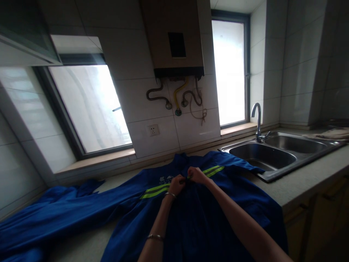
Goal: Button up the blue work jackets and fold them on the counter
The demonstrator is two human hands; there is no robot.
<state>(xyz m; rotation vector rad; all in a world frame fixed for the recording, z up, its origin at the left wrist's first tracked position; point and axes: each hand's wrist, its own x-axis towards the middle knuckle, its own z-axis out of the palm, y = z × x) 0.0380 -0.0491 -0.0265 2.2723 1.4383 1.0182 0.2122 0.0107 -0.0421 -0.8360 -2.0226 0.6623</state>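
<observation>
Both hands meet at the chest of a blue work jacket (201, 214) spread flat on the tabletop (300, 178), the left hand (176, 185) and right hand (196, 175) each in a narrow pinching grip on its front edges, with the double sink (275, 153) at two o'clock.

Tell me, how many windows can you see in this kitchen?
2. One big window is on the left, above the blue jacket. One narrow window is on the right, behind the tap. Others may lie out of view.
</observation>
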